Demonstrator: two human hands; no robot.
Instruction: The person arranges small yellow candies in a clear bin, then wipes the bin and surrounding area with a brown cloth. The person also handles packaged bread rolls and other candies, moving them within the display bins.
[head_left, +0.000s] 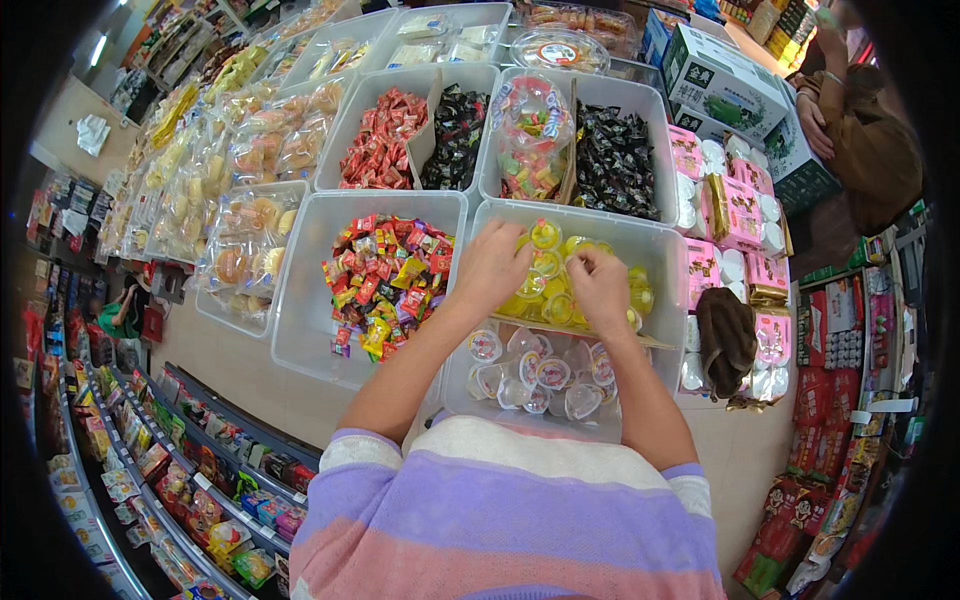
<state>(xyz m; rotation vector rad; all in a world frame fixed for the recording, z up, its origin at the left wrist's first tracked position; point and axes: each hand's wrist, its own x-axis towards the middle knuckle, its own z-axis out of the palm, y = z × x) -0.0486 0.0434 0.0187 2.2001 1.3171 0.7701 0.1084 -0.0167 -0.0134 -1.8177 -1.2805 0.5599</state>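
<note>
Both hands are inside a clear plastic bin (660, 262), over yellow jelly cups (559, 307) with transparent lids. My left hand (495, 259) is at the left side of the cups, its fingertips beside a yellow cup (545, 234); slight blur hides whether it grips one. My right hand (602, 289) is curled over the middle of the pile, thumb and fingers close together. What lies between them is hidden. A cardboard divider (547, 328) separates the yellow cups from pale jelly cups (553, 372) with printed lids, nearer my body.
Left stands a bin of mixed wrapped candies (386, 277). Behind are red-wrapped candies (386, 139), black-wrapped candies (616, 161) and a clear jar (531, 112). Bagged bread (247, 217) is farther left. Pink tissue-roll packs (739, 202) and a dark brown bundle (725, 341) lie right. Another person (862, 142) stands beyond.
</note>
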